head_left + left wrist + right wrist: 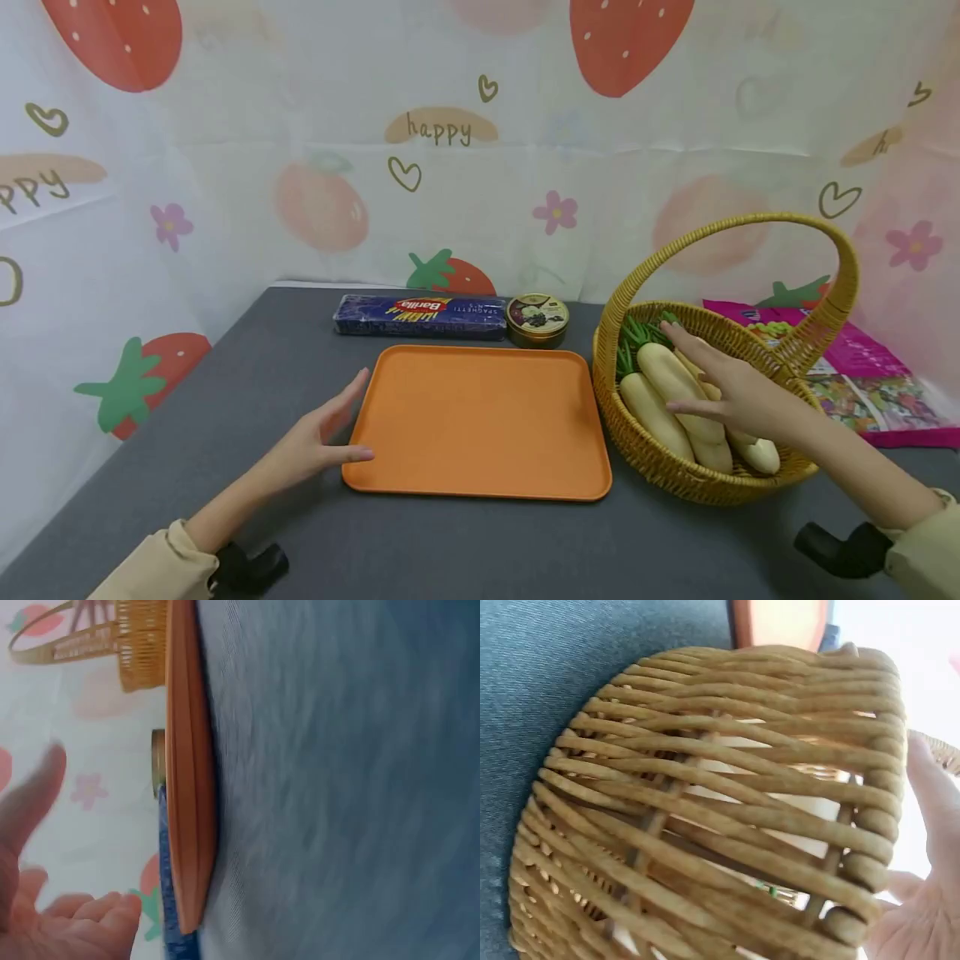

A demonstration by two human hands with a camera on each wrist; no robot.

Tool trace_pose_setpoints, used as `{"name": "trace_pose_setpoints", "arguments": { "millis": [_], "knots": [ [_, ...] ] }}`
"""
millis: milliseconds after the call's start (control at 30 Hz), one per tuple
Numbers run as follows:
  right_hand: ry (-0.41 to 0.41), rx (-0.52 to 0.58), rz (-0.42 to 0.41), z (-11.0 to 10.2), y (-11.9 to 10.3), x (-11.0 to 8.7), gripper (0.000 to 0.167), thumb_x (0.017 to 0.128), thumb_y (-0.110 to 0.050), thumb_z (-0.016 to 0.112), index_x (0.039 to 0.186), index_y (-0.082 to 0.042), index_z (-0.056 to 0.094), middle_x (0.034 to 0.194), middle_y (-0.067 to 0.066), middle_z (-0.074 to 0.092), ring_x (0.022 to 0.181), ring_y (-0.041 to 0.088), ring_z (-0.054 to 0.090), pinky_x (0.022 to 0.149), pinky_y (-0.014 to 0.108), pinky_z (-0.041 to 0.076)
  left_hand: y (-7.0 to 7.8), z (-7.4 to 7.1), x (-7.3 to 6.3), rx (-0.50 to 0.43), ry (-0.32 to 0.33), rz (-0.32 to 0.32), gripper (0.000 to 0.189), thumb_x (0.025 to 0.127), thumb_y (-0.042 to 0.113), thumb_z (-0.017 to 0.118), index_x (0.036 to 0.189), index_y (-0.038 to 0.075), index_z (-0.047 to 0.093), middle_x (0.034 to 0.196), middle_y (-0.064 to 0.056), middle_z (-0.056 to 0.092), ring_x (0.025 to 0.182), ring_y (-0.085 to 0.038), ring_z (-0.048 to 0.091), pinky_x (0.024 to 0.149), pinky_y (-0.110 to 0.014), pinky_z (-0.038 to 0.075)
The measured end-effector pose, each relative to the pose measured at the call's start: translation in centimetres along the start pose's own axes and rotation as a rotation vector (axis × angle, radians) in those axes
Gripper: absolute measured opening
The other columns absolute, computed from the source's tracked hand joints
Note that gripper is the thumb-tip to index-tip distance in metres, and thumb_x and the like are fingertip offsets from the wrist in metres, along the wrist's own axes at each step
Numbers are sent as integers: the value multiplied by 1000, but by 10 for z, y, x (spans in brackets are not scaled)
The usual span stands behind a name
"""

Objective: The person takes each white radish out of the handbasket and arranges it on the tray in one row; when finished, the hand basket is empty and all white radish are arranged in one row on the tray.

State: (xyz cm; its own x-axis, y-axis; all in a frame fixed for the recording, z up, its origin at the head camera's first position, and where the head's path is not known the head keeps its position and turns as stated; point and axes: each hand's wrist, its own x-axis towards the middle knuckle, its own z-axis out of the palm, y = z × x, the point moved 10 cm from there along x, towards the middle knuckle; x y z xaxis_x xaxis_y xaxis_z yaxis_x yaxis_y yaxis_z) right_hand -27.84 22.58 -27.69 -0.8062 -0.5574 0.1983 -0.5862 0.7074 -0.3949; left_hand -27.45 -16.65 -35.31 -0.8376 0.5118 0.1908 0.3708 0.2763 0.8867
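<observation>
An orange rectangular tray [480, 425] lies flat on the grey table. Beside its left edge is my left hand [318, 442], fingers extended and thumb spread apart, holding nothing; in the left wrist view the hand [67, 915] appears apart from the tray's side [193, 787]. To the tray's right stands a wicker basket [660, 477] with a tall arched handle. White radishes [675, 396] with green tops [637, 335] lie inside it. My right hand [738, 396] hovers over the radishes with fingers stretched out; whether it touches one I cannot tell. Woven wall [705, 795] fills most of the right wrist view.
Behind the tray lie a blue Barilla spaghetti pack [420, 318] and a round tin [537, 321]. A pink printed bag [862, 392] rests behind and right of the basket. A patterned cloth [480, 192] hangs along the table's back.
</observation>
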Motion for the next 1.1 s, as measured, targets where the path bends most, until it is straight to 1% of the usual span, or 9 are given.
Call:
{"name": "trace_pose_setpoints", "arguments": {
  "millis": [100, 267, 433, 567, 667, 800, 867, 1000, 1100],
  "knots": [
    [1, 57, 43, -4, 5, 4, 85, 85, -26, 62, 145, -22, 2, 143, 24, 14, 112, 45, 41, 77, 48, 47, -11, 0, -3, -91, 15, -26, 84, 83, 5, 63, 144, 7, 6, 148, -12, 2, 131, -29, 9, 98, -27, 25],
    [-10, 107, 113, -12, 11, 11, 87, 86, -26, 61, 144, -25, -3, 144, 24, 12, 118, 47, 30, 77, 47, 48, -25, 0, -7, -154, 4, -26, 83, 82, 3, 63, 143, 1, 6, 146, -18, 4, 130, -32, 10, 96, -18, 27],
    [-2, 74, 135, -22, 8, 19, 87, 85, -29, 61, 145, -24, -3, 143, 24, 15, 118, 46, 32, 83, 58, 39, -33, 2, -12, -113, -25, -47, 84, 79, 4, 67, 142, -3, 12, 146, -18, 8, 130, -31, 10, 95, -13, 26],
    [-3, 61, 158, -23, 8, 23, 85, 86, -32, 61, 145, -26, 0, 142, 26, 18, 118, 45, 33, 83, 61, 36, -35, 4, -15, -48, -9, -40, 88, 74, 7, 72, 140, -6, 15, 144, -22, 9, 129, -33, 10, 95, -12, 25],
    [-19, 65, 162, -20, 11, 27, 83, 86, -34, 60, 146, -23, 3, 142, 25, 18, 118, 46, 33, 86, 61, 34, -39, 6, -15, -41, 14, -80, 89, 73, 10, 74, 140, -6, 16, 144, -22, 11, 129, -33, 14, 95, -16, 27],
    [-52, 45, 138, -14, 13, 30, 81, 86, -33, 59, 146, -16, 7, 142, 24, 18, 119, 47, 30, 88, 60, 31, -44, 10, -12, -176, 32, -182, 89, 76, 10, 72, 140, -6, 13, 145, -20, 9, 130, -29, 12, 98, -25, 26],
    [-67, 32, 132, -11, 15, 31, 80, 86, -34, 59, 146, -15, 8, 142, 24, 19, 119, 47, 28, 88, 60, 31, -44, 11, -11, -234, 42, -208, 89, 77, 9, 71, 140, -6, 11, 145, -19, 8, 131, -27, 9, 98, -28, 24],
    [-89, 35, 146, -6, 20, 30, 82, 86, -35, 58, 146, -15, 6, 143, 24, 16, 120, 48, 26, 89, 60, 30, -43, 10, -9, -232, 43, -206, 89, 77, 7, 70, 141, -5, 9, 146, -19, 7, 131, -27, 9, 98, -26, 23],
    [-97, 31, 163, -7, 22, 28, 82, 86, -36, 58, 145, -12, 6, 142, 26, 15, 117, 48, 30, 86, 58, 35, -44, 13, -7, -253, 21, -226, 92, 77, 6, 70, 141, -4, 6, 147, -17, 4, 132, -25, 6, 99, -27, 20]
  ]
}}
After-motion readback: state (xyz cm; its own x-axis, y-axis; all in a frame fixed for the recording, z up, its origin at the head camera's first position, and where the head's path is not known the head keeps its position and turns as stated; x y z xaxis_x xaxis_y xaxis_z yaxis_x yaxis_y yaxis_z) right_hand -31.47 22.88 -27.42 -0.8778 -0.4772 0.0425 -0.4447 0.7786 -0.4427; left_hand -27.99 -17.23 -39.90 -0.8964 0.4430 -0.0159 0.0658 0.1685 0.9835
